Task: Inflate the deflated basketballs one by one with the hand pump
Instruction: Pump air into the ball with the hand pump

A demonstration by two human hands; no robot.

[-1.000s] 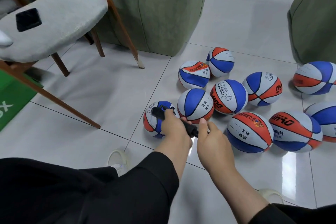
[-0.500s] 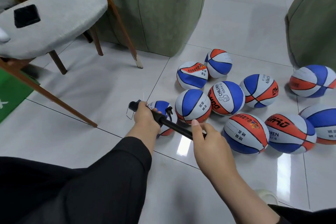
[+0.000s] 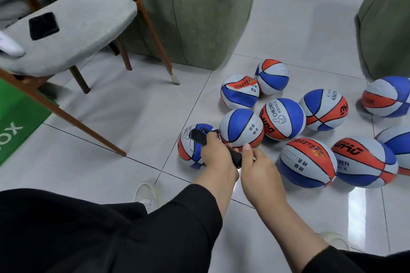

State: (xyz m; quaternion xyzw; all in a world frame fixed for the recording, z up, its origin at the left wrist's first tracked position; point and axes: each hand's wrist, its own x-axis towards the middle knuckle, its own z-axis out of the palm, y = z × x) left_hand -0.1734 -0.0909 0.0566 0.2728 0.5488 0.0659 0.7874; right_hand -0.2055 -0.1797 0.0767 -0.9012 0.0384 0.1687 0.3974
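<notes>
The left hand (image 3: 218, 157) curls its fingers (image 3: 211, 139) round the black pump (image 3: 200, 137), and the right hand (image 3: 259, 168) grips the pump's other end (image 3: 236, 157), so the pump runs slantwise between the two hands, close together. Just beyond the left fingers, touching the pump's far end, lies the ball (image 3: 188, 146) being filled, on the glossy tiled floor (image 3: 133, 117). Ten balls show in all, round, panelled in red, blue and white with a pebbled skin; the other nine sit past and to the right of the right fingers, the nearest (image 3: 241, 127) just beside the left knuckles. A grey cloth-seated chair (image 3: 73, 29) on wooden legs stands well apart to the left.
</notes>
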